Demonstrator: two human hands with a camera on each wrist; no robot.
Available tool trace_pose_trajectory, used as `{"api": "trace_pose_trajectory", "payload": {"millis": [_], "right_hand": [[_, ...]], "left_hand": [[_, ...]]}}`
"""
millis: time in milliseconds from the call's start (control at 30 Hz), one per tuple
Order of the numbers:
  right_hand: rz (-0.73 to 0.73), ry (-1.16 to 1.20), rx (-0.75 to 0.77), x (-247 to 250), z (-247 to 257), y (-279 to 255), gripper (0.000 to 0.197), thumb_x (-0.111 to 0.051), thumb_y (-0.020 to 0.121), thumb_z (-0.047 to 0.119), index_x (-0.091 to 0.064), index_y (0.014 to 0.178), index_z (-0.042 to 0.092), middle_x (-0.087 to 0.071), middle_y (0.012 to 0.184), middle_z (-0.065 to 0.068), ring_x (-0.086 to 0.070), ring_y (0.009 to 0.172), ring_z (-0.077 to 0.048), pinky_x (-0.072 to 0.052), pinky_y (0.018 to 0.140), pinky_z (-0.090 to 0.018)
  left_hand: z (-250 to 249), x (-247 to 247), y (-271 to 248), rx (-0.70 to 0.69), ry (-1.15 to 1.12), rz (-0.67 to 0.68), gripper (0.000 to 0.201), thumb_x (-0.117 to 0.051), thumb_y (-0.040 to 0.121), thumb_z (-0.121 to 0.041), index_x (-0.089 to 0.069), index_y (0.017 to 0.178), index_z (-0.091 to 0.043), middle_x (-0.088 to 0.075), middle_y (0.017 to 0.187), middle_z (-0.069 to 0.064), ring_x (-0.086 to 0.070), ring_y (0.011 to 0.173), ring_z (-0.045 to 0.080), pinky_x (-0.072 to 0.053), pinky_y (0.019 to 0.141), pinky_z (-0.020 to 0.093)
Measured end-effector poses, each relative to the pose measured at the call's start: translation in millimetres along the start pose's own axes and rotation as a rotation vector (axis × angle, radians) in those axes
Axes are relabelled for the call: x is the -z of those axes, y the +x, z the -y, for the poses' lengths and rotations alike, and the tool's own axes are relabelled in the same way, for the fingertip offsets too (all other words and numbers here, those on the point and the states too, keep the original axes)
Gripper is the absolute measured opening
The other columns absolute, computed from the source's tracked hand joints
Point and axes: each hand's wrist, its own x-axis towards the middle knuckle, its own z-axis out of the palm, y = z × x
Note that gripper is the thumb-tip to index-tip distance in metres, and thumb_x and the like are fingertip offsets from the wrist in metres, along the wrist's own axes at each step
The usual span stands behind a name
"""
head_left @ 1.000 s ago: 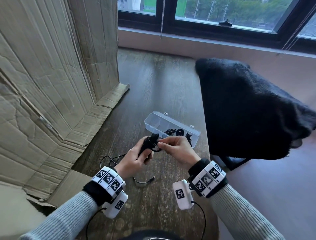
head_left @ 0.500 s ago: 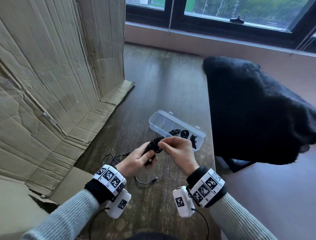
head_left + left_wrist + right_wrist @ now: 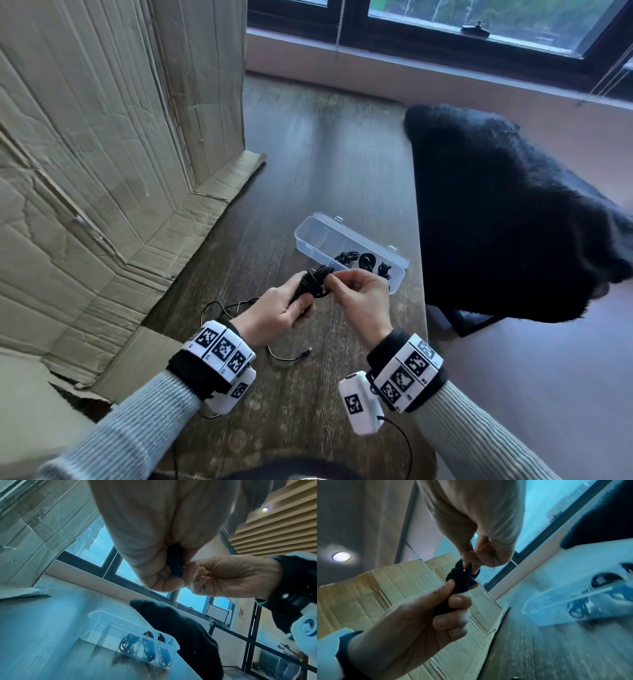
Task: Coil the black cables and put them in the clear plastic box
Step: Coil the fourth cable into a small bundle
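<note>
Dark wood-grain table (image 3: 308,164) with crumpled brown cardboard sheets (image 3: 102,137) propped left, a fuzzy black chair cover (image 3: 496,212) right, and black-framed windows (image 3: 445,34) behind.

From my remote seat I see both forearms in ribbed, pale grey-blue knit sleeves (image 3: 130,431), each ending in a wide black wrist cuff (image 3: 191,373). I count a white band (image 3: 222,349) of square black-and-white coded markers wrapped over the left cuff and a matching band (image 3: 407,373) over the right. Under each wrist hangs a rounded white camera pod (image 3: 359,404) bearing one more such marker, with a thin black cable (image 3: 404,445) trailing from it back toward the body; the left hand (image 3: 274,308) and right hand (image 3: 363,301) wear no gloves.
</note>
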Motion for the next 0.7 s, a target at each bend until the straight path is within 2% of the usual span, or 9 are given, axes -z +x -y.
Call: {"api": "trace_pose_trajectory", "payload": {"millis": [67,133,233,333,400,467,533,600,700], "right_hand": [[0.019,0.098,-0.010,1,-1,-4,0.001,-0.074,0.079,0.004,-0.073,0.079,0.005,-0.069,0.064,-0.006,-0.057,0.052,-0.009,-0.047,0.054,-0.025],[0.145,0.143,0.003,9,-4,-7,0.007,-0.072,0.080,0.000,-0.074,0.086,0.004,-0.071,0.074,-0.009,-0.062,0.063,-0.011,-0.052,0.062,-0.024],[0.348,0.094,0.079,21,-6,-8,0.021,-0.072,0.078,-0.004,-0.073,0.097,0.004,-0.070,0.094,-0.017,-0.066,0.083,-0.017,-0.055,0.080,-0.029],[0.284,0.133,0.137,22,-6,-5,0.021,-0.081,0.067,0.006,-0.076,0.087,0.009,-0.069,0.093,-0.020,-0.067,0.083,-0.025,-0.057,0.083,-0.039],[0.248,0.192,0.118,23,-7,-1,0.035,-0.089,0.059,0.022,-0.075,0.090,0.014,-0.068,0.097,-0.018,-0.066,0.083,-0.026,-0.056,0.083,-0.045],[0.290,0.209,0.078,25,-8,1,0.061,-0.090,0.057,0.029,-0.067,0.112,0.019,-0.065,0.113,-0.012,-0.065,0.086,-0.023,-0.056,0.083,-0.042],[0.374,0.184,0.089,26,-7,0,0.074,-0.083,0.065,0.024,-0.053,0.132,0.017,-0.064,0.125,-0.008,-0.065,0.091,-0.022,-0.055,0.084,-0.037],[0.442,0.107,0.137,26,-4,-2,0.061,-0.077,0.072,0.017,-0.056,0.129,0.012,-0.067,0.120,-0.010,-0.067,0.095,-0.021,-0.055,0.087,-0.033],[0.387,0.032,0.200,25,-3,-3,0.040,-0.071,0.077,-0.005,-0.064,0.116,0.002,-0.067,0.104,-0.018,-0.067,0.086,-0.012,-0.056,0.082,-0.024]], "left_hand": [[-2,0,1,-0.014,0.022,0.019,0.031,-0.045,0.094,-0.026,-0.044,0.125,-0.024,-0.057,0.074,0.003,-0.050,0.062,0.015,-0.045,0.059,0.033],[-2,4,-1,0.000,-0.013,0.044,0.031,-0.044,0.094,-0.026,-0.044,0.125,-0.023,-0.056,0.075,0.002,-0.048,0.062,0.014,-0.043,0.058,0.028],[2,8,-4,0.034,-0.029,0.075,0.030,-0.044,0.093,-0.026,-0.045,0.123,-0.026,-0.056,0.076,0.001,-0.048,0.065,0.014,-0.042,0.059,0.029],[-3,5,-5,0.029,-0.080,0.111,0.027,-0.043,0.095,-0.021,-0.045,0.121,-0.020,-0.054,0.075,0.003,-0.046,0.064,0.018,-0.040,0.057,0.030],[-9,4,-5,0.027,-0.115,0.125,0.021,-0.041,0.098,-0.011,-0.045,0.119,-0.016,-0.053,0.072,0.002,-0.044,0.065,0.020,-0.040,0.057,0.029],[-13,3,-5,0.034,-0.151,0.154,0.020,-0.038,0.099,-0.009,-0.046,0.116,-0.015,-0.051,0.071,0.001,-0.043,0.063,0.019,-0.039,0.054,0.022],[-14,3,-6,0.044,-0.219,0.206,0.016,-0.039,0.098,-0.015,-0.046,0.112,-0.013,-0.050,0.070,0.002,-0.041,0.059,0.015,-0.037,0.053,0.020],[-13,5,-6,0.068,-0.247,0.240,0.017,-0.040,0.094,-0.019,-0.045,0.107,-0.009,-0.049,0.070,0.001,-0.040,0.057,0.014,-0.036,0.052,0.020],[-9,5,-5,0.096,-0.262,0.249,0.020,-0.041,0.093,-0.021,-0.045,0.107,-0.006,-0.050,0.069,0.002,-0.039,0.057,0.016,-0.035,0.051,0.020]]}}
